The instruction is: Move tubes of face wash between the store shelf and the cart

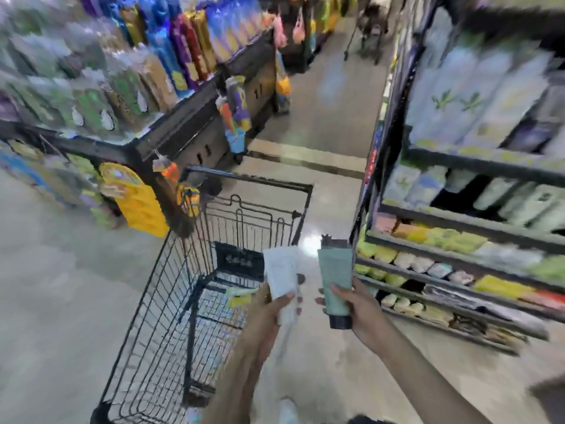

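A store aisle runs ahead, blurred by motion. On the right stands a shelf unit (464,234) with several tiers: the upper ones carry tall pale bottles and tubes, the lower ones rows of small yellow, green and white packs lying side by side. On the left a second rack (128,87) holds tall bright bottles and packets, with small hanging goods clipped along its end.

Between the two stands a black wire cart (171,289), its basket open to the top. Inside, at the bottom of the basket, lie a few flat pale items, one with a yellow patch; blur hides what they are. A dark panel sits against the far wall of the basket.

The left hand (275,310) is held over the near right edge of the cart, its grip clamped on a white tube (282,280) that points up and away. The right hand (357,304) is just beside the lower tiers of the shelf, its grip clamped round a grey-green tube (335,273), dark cap downward. The two tubes are near each other but apart.
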